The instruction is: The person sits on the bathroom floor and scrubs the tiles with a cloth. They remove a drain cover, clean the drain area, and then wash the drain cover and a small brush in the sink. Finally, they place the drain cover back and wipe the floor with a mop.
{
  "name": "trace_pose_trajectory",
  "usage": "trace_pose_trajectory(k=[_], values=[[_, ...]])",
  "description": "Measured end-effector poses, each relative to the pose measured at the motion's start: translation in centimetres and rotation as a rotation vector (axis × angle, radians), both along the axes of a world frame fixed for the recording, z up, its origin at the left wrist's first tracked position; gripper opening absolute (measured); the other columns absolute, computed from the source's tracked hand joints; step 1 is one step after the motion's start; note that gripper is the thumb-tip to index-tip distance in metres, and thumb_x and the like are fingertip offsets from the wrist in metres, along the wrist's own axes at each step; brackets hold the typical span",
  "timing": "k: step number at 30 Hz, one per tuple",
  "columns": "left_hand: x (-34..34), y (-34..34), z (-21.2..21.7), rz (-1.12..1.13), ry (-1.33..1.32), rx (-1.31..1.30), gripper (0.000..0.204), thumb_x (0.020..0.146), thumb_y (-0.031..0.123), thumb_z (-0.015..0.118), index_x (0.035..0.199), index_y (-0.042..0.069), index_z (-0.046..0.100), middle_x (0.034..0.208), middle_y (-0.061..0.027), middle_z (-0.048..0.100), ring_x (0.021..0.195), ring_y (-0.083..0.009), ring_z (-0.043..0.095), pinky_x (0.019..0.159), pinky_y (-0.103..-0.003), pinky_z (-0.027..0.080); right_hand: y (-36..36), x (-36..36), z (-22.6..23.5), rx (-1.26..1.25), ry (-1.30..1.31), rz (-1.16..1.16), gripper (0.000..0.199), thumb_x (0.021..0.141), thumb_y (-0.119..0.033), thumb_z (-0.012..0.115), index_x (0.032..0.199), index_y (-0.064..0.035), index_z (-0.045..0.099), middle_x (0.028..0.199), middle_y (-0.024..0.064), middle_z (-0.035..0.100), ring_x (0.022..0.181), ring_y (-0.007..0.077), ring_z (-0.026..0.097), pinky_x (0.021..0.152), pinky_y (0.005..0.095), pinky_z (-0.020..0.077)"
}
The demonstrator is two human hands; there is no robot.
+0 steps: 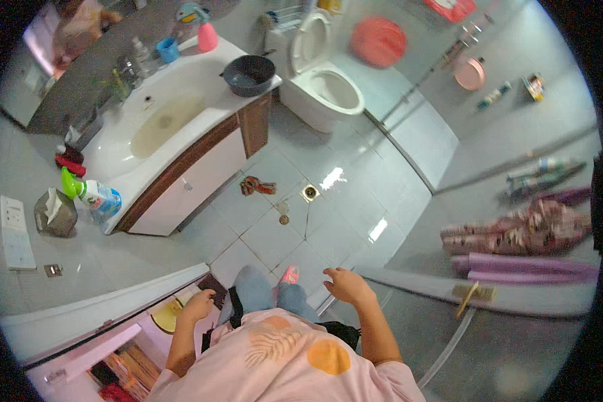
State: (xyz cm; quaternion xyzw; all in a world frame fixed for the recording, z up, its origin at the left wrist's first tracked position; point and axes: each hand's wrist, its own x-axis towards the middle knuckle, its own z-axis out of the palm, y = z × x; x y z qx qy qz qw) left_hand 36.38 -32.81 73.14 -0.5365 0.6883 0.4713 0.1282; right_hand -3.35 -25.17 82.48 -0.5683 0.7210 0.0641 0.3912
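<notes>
The right hand (347, 287) sits at lower centre of the frame, fingers spread and loosely open, holding nothing; it hovers just above the edge of the glass door (409, 281) that runs off to the right, and whether it touches that edge cannot be told. The left hand (198, 307) is lower left of centre, fingers curled inward in a loose fist; nothing can be seen in it, and it is close to the white door frame (114, 301).

Between the two hands are the person's knees in blue jeans and one pink slipper (289, 274) on the tiled floor (261, 234).

Farther up the floor lie one round drain (309, 192) and one small bundle of cloth (256, 186). At upper left stands the worktop (201, 74) with one sink, carrying one dark bowl (248, 74), one blue cup (168, 49), one pink bottle (208, 37) and one spray bottle with a green trigger (90, 193). One white toilet (325, 90), lid up, stands at top centre. Two pink basins (379, 41) are at upper right.
</notes>
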Motion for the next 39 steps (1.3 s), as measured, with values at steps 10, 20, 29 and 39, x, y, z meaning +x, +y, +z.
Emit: trace_pose_trajectory(k=[10, 20, 29, 39], values=[[-6.6, -4.6, -6.0, 0.138, 0.053, -0.046, 0.028, 0.079, 0.013, 0.047, 0.104, 0.004, 0.055, 0.101, -0.0218, 0.057, 0.095, -0.0365, 0.054, 0.08, -0.042, 0.044, -17.4, -7.2, -1.6, -0.087, 0.001, 0.317, 0.032, 0.082, -0.024, 0.053, 0.111, -0.0096, 0.053, 0.1, 0.0168, 0.059, 0.091, 0.0333, 0.057, 0.078, 0.0414, 0.0461], [-13.1, -13.3, -5.2, 0.457, 0.215, -0.248, 0.028, 0.078, 0.01, 0.047, 0.103, 0.001, 0.054, 0.1, -0.0212, 0.057, 0.096, -0.0367, 0.053, 0.082, -0.042, 0.043, -36.5, -15.3, 1.1, -0.499, -0.121, 0.119, 0.019, 0.082, -0.016, 0.051, 0.091, -0.004, 0.062, 0.087, 0.0188, 0.061, 0.082, 0.0359, 0.058, 0.071, 0.039, 0.0474], [-19.4, -5.6, -11.8, 0.652, 0.005, -0.408, 0.027, 0.08, 0.009, 0.047, 0.106, 0.004, 0.054, 0.103, -0.0182, 0.057, 0.096, -0.035, 0.054, 0.083, -0.042, 0.043, -69.1, -15.9, -2.7, -1.054, -0.068, 0.654, 0.041, 0.075, 0.001, 0.049, 0.115, -0.0054, 0.048, 0.119, 0.0172, 0.049, 0.109, 0.0347, 0.046, 0.093, 0.0388, 0.0378], [-36.4, -2.8, -9.7, 1.242, 0.098, 0.025, 0.028, 0.082, 0.013, 0.049, 0.109, 0.006, 0.053, 0.107, -0.0171, 0.056, 0.101, -0.0324, 0.052, 0.087, -0.04, 0.041, -76.6, -13.4, -10.1, -0.865, -0.232, 1.065, 0.021, 0.075, 0.0, 0.05, 0.096, -0.0009, 0.054, 0.09, 0.0202, 0.054, 0.085, 0.0384, 0.05, 0.075, 0.044, 0.0407]])
